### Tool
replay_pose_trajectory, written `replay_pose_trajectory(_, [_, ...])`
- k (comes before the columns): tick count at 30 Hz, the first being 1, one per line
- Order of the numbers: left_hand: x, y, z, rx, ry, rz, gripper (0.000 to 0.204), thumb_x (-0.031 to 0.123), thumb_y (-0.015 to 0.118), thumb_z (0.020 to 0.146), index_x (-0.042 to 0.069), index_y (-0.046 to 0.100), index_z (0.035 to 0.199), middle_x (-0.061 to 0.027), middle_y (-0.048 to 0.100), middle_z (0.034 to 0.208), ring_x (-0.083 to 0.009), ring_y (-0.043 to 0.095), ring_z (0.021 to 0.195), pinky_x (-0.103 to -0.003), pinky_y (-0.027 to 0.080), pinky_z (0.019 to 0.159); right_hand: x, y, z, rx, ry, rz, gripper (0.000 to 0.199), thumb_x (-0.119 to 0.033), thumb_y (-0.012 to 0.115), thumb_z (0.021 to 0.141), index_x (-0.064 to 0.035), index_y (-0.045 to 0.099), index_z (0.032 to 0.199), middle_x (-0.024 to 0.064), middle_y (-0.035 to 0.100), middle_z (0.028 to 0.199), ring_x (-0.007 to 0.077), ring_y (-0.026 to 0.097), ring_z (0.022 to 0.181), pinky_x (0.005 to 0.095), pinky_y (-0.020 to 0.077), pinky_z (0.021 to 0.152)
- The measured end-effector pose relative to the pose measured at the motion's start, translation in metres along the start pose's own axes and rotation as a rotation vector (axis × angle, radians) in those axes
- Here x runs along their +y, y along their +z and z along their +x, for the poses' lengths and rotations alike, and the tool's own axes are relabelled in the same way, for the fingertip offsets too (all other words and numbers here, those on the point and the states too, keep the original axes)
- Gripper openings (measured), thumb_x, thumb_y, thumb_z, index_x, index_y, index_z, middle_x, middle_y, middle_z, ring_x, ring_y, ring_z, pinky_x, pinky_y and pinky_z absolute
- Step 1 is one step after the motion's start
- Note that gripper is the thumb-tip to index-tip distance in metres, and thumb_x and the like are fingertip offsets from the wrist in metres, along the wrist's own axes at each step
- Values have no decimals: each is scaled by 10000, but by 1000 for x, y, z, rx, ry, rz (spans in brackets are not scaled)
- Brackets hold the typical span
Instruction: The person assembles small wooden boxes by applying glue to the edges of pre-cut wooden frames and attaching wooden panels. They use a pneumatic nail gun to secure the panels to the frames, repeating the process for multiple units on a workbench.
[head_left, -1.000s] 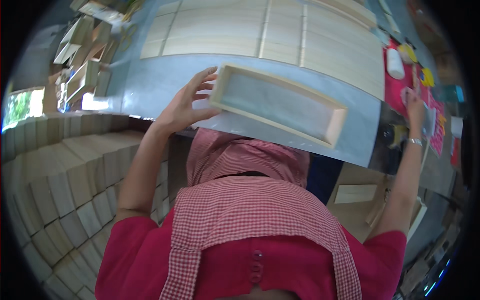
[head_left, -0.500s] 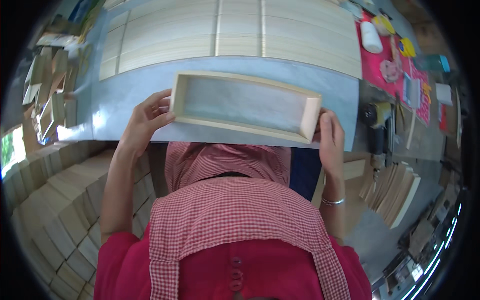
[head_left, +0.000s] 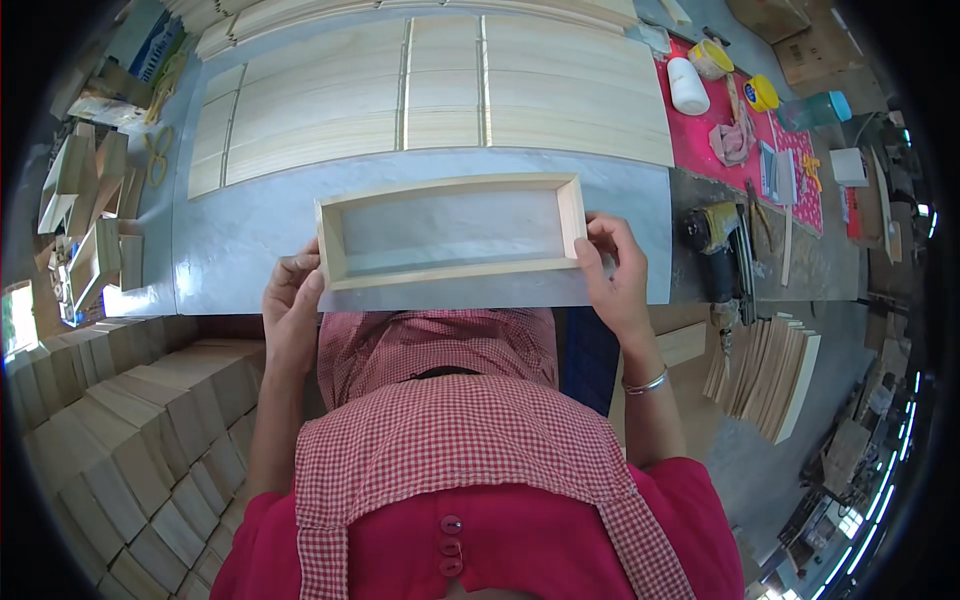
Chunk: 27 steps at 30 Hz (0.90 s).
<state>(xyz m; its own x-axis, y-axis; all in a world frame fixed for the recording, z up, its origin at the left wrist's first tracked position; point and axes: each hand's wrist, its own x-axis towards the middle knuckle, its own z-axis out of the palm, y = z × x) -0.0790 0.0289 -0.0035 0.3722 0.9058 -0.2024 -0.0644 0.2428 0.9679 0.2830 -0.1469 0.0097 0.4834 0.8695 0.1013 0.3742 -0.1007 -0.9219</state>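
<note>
The frame (head_left: 450,272) is showing pale, smooth, matt wood; the boards (head_left: 320,110) beyond it are presenting a similar finish. The counter (head_left: 628,195) is gleaming, its smooth, glossy surface reflecting light. The checked apron (head_left: 460,440) is displaying matt woven cloth, while the bracelet (head_left: 646,384) is glinting as polished metal. The white bottle (head_left: 687,87) is appearing as smooth plastic, the pink rag (head_left: 732,143) as crumpled cloth.
</note>
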Motion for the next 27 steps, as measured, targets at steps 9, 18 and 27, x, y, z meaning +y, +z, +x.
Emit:
replay_pose_trajectory(9, [10, 7, -9, 12, 12, 56, 275, 84, 718, 939, 12, 646, 1194, -98, 681, 1206, -179, 626, 1131, -363, 494, 1010, 54, -104, 145, 388, -255, -640, 476, -270, 765, 899, -13, 621, 1273, 179, 665, 1239, 311, 624, 1183, 430, 494, 977])
replay_pose_trajectory(18, [11, 8, -15, 69, -136, 102, 412, 143, 766, 922, -32, 649, 1276, -105, 697, 1192, -192, 640, 1141, -350, 504, 1024, 159, -171, 267, 411, 298, -1101, 885, -738, 647, 807, -64, 583, 1377, 256, 668, 1282, 449, 630, 1203, 533, 473, 1040])
replay_pose_trajectory(27, [2, 9, -28, 131, 260, 723, 564, 130, 846, 791, 46, 665, 1319, -108, 580, 1434, -289, 539, 1322, -413, 461, 1103, 77, -157, 234, 699, -62, 150, 670, -268, 803, 877, 48, 474, 1367, 222, 670, 1141, 310, 709, 972, 375, 608, 760])
